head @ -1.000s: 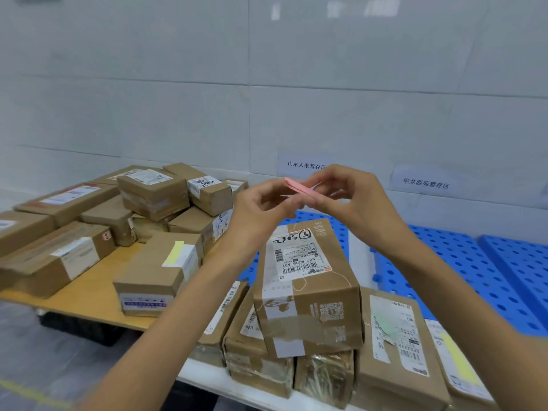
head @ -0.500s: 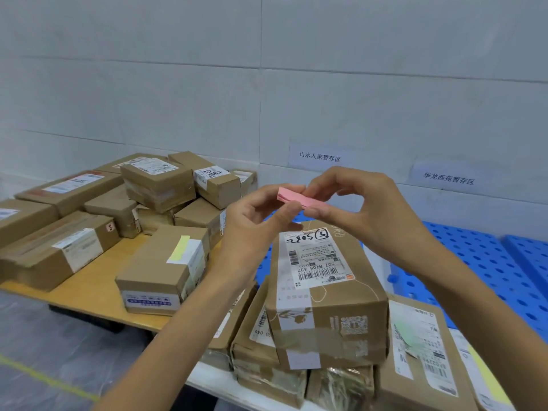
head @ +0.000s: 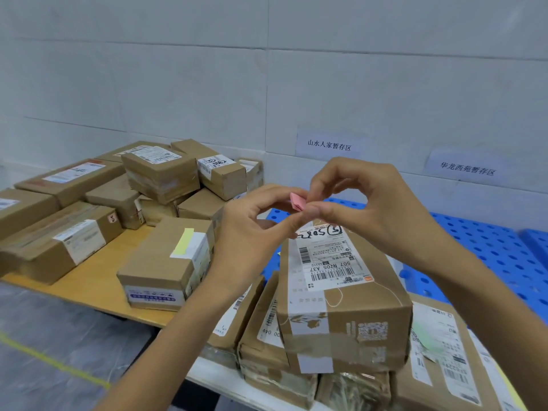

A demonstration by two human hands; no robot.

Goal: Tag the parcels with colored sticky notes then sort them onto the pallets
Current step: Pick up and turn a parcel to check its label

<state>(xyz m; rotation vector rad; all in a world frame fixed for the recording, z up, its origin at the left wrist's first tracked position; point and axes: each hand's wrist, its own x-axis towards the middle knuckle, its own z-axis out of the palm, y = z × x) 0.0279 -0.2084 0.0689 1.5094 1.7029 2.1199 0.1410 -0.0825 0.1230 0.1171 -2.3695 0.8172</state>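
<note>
Wall [head: 178, 84]: pale panels, with two paper signs [head: 329, 145] fixed low on it.
Blue pallet [head: 489, 253]: lies under the signs, behind the front parcels.
Wooden board [head: 89, 289]: at the left, it carries a pile of brown parcels [head: 160, 170] along its back edge.
Bench [head: 213, 378]: white front edge, low in the view; a row of parcels stands on it.
Top parcel [head: 341, 292]: long brown box lying on this row, white label facing up.
Box [head: 166, 268]: at the front edge of the wooden board, with a yellow note [head: 184, 242] on its top.
Left hand [head: 252, 232]: thumb and forefinger pinch the pink sticky notes [head: 297, 200]; the other fingers are curled.
Right hand [head: 376, 209]: thumb and forefinger are closed on the right end of the same notes.
Pink sticky notes: held between both hands, in the air above the far end of the top parcel.
</note>
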